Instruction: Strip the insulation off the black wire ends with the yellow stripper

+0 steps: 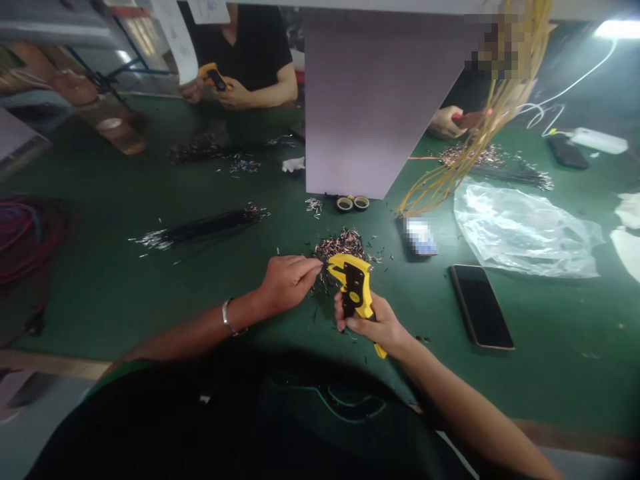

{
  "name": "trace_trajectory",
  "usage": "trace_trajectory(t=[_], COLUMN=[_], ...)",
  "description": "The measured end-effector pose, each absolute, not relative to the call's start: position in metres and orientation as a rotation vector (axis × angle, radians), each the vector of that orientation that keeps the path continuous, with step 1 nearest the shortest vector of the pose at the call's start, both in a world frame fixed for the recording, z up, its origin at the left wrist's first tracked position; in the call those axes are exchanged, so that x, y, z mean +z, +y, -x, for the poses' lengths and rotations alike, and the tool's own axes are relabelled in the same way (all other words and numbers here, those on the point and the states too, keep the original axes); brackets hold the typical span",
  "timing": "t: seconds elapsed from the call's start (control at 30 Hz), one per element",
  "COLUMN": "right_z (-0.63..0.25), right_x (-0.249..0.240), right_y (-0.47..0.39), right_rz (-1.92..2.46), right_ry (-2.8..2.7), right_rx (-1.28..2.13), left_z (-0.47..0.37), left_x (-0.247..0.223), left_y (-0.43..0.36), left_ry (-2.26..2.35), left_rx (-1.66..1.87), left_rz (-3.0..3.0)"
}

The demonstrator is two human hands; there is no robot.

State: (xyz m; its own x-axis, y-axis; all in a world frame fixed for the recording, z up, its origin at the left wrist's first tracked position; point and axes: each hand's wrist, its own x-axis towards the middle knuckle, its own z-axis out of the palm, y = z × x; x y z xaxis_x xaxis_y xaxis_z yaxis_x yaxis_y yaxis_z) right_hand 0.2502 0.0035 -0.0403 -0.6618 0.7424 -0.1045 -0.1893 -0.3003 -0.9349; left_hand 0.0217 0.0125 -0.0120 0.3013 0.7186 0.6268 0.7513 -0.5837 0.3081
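Observation:
My right hand (370,321) is wrapped round the handles of a yellow and black wire stripper (356,283), whose jaws point up and to the left. Thumb and fingers pressed together, my left hand (290,283) is just left of those jaws. Whatever it pinches is too small to make out. Behind the tool lies a pile of short wire pieces with copper ends (343,241). A bundle of black wires (205,228) with bright ends rests on the green table (280,347), beyond my left forearm.
A phone (481,307) and a clear plastic bag (530,230) lie to the right. Two tape rolls (345,204) sit below a pale panel (370,100). Yellow wires (450,170) hang at the right. Coiled red cable (27,233) lies left. Across the table, co-workers' hands hold tools.

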Motion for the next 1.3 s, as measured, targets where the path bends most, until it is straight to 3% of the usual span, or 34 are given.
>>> trace_trajectory(t=[0.3,0.53,0.87,1.3], right_z=[-0.262,-0.259,-0.269,-0.254], right_x=[-0.032,-0.041,-0.033,-0.033], right_y=[0.013,0.013,0.021,0.007], right_rz=[0.787,0.829,0.899,0.730], right_ry=[-1.568,-1.666,-1.690,-1.248], right_rx=[1.626,1.530,1.706,2.086], left_z=[-0.017,-0.011,-0.007,-0.020], left_x=[-0.003,-0.005,-0.003,-0.003], left_y=[0.013,0.016,0.017,0.011], left_ry=[-1.478,-1.409,-1.378,-1.410], left_rx=[-1.231,-1.320,-1.328,-1.454], left_rz=[2.365,2.248,2.186,2.259])
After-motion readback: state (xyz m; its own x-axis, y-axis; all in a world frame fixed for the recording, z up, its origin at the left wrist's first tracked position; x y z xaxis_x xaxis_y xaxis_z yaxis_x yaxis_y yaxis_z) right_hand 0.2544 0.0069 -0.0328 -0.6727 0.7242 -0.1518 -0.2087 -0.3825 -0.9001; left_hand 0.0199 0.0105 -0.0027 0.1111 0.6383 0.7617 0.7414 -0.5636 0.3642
